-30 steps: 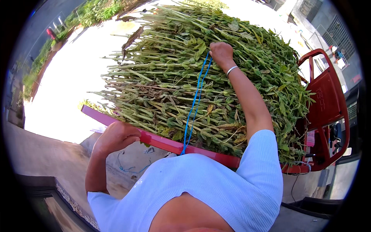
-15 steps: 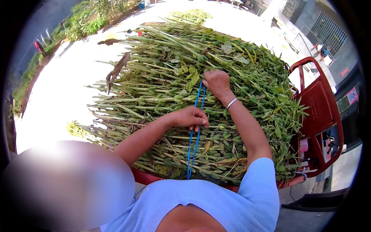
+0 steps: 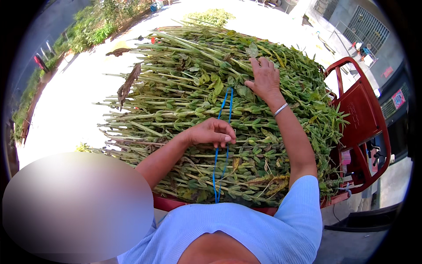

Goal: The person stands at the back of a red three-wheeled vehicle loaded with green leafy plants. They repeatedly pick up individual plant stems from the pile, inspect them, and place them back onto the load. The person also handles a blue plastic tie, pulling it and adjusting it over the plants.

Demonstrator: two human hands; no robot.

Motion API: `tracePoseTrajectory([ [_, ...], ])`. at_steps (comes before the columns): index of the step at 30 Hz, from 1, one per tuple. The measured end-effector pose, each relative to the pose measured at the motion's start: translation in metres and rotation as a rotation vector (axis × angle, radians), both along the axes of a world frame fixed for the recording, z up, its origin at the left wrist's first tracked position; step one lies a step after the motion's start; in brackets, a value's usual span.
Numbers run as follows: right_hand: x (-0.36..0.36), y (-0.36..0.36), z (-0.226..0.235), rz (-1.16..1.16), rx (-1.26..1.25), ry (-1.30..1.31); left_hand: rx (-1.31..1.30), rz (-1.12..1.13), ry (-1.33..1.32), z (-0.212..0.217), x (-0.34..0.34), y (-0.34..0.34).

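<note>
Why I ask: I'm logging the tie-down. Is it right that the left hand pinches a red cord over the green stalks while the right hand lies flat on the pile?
Not quite: the head view shows the cord is blue, not red. The left hand does pinch it over the green stalks, and the right hand lies flat on the pile.

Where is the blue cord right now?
In the head view, the blue cord runs down the middle of the green stalk pile, pinched by the left hand, below the right hand.

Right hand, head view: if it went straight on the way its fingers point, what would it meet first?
Probably only more of the green plant stalks: the right hand lies flat on the heap, fingers pointing up-picture along it. Depth is unclear.
</note>
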State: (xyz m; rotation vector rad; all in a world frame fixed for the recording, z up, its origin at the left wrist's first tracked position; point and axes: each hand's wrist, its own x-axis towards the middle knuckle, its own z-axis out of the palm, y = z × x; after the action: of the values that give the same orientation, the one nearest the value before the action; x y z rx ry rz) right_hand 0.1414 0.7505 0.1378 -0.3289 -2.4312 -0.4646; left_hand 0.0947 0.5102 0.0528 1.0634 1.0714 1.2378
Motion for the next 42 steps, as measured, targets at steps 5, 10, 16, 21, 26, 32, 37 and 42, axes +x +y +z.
tracePoseTrajectory([
  [5,-0.001,0.034,-0.013,0.023,-0.287,-0.123,0.144,0.122,-0.067,0.025,-0.007,-0.008],
  [10,0.023,0.020,0.010,0.329,-0.176,0.281,0.345,0.454,-0.122,0.048,-0.034,-0.024],
  [16,0.074,-0.033,0.019,0.512,-0.203,0.160,0.564,0.633,-0.321,0.062,-0.047,-0.038],
  [21,0.101,-0.053,-0.010,0.609,-0.414,-0.202,0.291,0.787,-0.543,0.060,-0.030,-0.046],
  [26,0.132,-0.049,-0.002,0.764,-0.798,-0.557,0.056,0.751,-0.515,0.038,0.032,-0.097],
  [32,0.159,-0.071,-0.029,0.690,-0.736,-0.611,-0.048,0.930,-0.626,-0.005,0.042,-0.141],
  [37,0.170,-0.078,-0.039,0.620,-0.520,-0.525,-0.080,0.947,-0.595,0.005,0.053,-0.141],
  [42,0.170,-0.080,-0.045,0.572,-0.440,-0.529,-0.198,0.813,-0.543,0.031,0.071,-0.157],
])
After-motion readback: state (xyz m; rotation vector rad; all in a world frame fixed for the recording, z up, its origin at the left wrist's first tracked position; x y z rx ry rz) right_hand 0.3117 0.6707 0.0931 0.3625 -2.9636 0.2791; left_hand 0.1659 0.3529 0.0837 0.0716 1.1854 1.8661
